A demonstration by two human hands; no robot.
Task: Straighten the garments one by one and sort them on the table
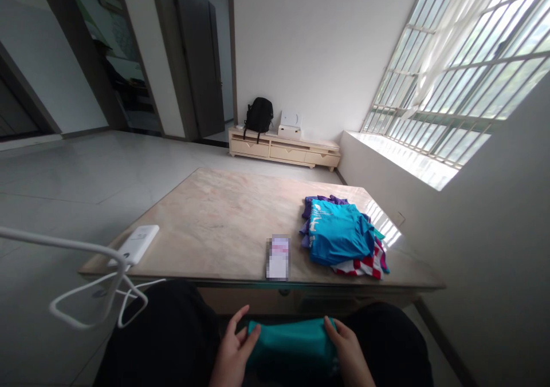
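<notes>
Between my knees, below the table's front edge, a teal piece of folded fabric [292, 341] is stretched between both hands. My left hand [235, 347] pinches its left end, thumb on top and index finger raised. At the right end, my right hand [347, 344] grips the cloth with the thumb and fingers closed on its upper corner. The lower part of the fabric falls into shadow. On the table to the right lies a pile of folded clothes, with a bright blue shirt [339, 232] on top and purple and red-and-white checked pieces under it.
A phone [278, 258] with a blurred screen lies near the front edge of the marble-topped table [232, 215]. At the left sits a white power bank [137, 245] with a white cable [81, 241]. A black backpack [259, 115] rests on a low cabinet [283, 151]. Someone [112, 69] is in the far room.
</notes>
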